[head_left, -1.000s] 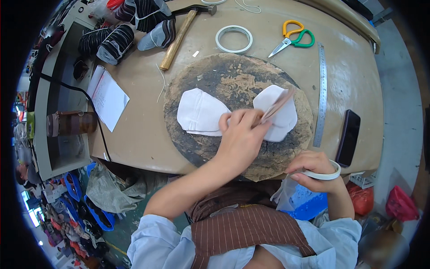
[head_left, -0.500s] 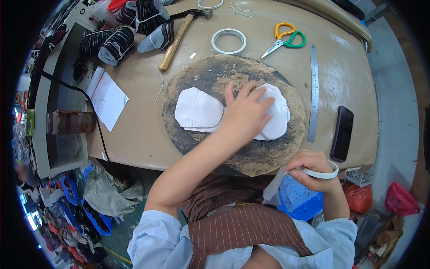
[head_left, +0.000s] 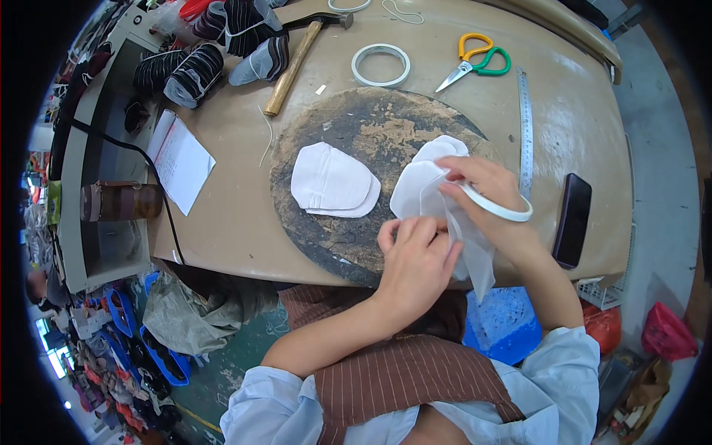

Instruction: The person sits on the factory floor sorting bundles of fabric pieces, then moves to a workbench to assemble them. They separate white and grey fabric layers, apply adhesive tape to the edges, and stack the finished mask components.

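Over the board (head_left: 348, 248), white fabric (head_left: 412, 185) is pinched by the right hand (head_left: 493, 189); the left hand's (head_left: 415, 263) grip cannot be told; the blue bin's (head_left: 517, 345) contents are indistinct.

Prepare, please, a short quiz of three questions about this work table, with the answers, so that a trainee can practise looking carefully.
1. Multiple choice: on which of the person's hands does the white ring hang?
A) left
B) right

2. True or false: the two handle loops of the scissors have different colours.

3. Fill the gap: the long, straight, graduated tool lying to the left of the phone is a ____.

Key:
1: B, the right hand.
2: True; one is yellow-orange, the other green.
3: ruler.
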Action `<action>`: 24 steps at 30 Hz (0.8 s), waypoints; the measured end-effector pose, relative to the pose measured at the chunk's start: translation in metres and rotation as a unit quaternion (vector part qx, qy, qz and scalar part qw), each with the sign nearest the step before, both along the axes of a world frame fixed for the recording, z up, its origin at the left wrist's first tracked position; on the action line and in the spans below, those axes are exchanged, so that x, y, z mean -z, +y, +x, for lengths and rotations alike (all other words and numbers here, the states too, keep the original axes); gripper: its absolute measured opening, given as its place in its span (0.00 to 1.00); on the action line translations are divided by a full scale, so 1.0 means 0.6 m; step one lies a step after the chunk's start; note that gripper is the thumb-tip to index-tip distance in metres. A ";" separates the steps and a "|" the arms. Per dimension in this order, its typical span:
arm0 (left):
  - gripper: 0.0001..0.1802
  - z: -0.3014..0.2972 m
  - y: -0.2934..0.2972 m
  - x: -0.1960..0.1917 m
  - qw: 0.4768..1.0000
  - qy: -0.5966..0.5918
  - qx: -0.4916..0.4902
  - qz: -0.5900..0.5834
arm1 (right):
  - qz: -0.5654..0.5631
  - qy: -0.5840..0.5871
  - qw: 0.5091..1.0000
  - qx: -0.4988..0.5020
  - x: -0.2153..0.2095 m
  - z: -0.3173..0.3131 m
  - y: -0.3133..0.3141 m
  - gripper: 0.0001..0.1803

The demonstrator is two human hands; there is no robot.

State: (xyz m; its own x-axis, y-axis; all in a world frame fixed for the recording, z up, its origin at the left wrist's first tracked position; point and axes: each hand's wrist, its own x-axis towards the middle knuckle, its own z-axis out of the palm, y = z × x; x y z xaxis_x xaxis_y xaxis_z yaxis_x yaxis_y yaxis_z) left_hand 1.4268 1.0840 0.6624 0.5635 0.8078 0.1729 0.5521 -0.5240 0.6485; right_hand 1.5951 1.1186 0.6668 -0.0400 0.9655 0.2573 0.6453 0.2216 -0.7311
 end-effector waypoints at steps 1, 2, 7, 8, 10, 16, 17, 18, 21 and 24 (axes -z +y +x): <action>0.09 0.001 0.005 0.003 1.000 0.003 0.004 0.008 | 0.047 -0.060 0.997 -0.018 0.009 -0.001 0.008 0.09; 0.10 0.001 0.008 0.009 1.000 0.006 0.009 0.016 | 0.094 -0.120 0.988 -0.036 0.016 -0.001 0.015 0.08; 0.19 -0.006 0.000 0.014 0.999 -0.019 0.027 -0.016 | 0.158 -0.080 0.982 -0.067 0.070 0.011 -0.021 0.07; 0.22 -0.009 0.002 0.015 0.999 -0.039 0.005 -0.028 | 0.153 -0.091 0.982 -0.060 0.072 0.013 -0.030 0.09; 0.27 -0.013 0.008 0.021 0.988 -0.122 -0.050 -0.085 | 0.143 -0.067 0.986 -0.058 0.067 0.012 -0.035 0.10; 0.24 -0.028 0.074 -0.003 0.758 -0.311 -0.051 -0.572 | 0.221 -0.028 0.972 -0.081 0.048 -0.007 -0.064 0.14; 0.21 -0.030 0.076 0.001 0.774 -0.297 -0.027 -0.559 | 0.244 -0.026 0.966 -0.087 0.044 -0.013 -0.065 0.14; 0.18 -0.036 0.075 0.012 0.789 -0.282 -0.007 -0.545 | 0.268 -0.029 0.958 -0.093 0.026 -0.022 -0.062 0.12; 0.10 -0.064 0.080 -0.013 0.886 -0.220 -0.039 -0.405 | 0.184 -0.015 0.954 -0.235 0.000 -0.002 -0.090 0.09; 0.09 -0.140 0.130 -0.011 0.871 -0.267 -0.172 -0.374 | -0.090 0.007 0.969 -0.231 -0.027 0.053 -0.131 0.07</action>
State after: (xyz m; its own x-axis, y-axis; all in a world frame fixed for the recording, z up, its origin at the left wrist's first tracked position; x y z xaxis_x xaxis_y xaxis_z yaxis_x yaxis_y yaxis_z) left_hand 1.3429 1.1618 0.6692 0.2661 0.9121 -0.3119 0.1078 0.2933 0.9499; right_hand 1.6271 1.0397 0.6833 -0.4758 0.8749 0.0900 0.4979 0.3523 -0.7924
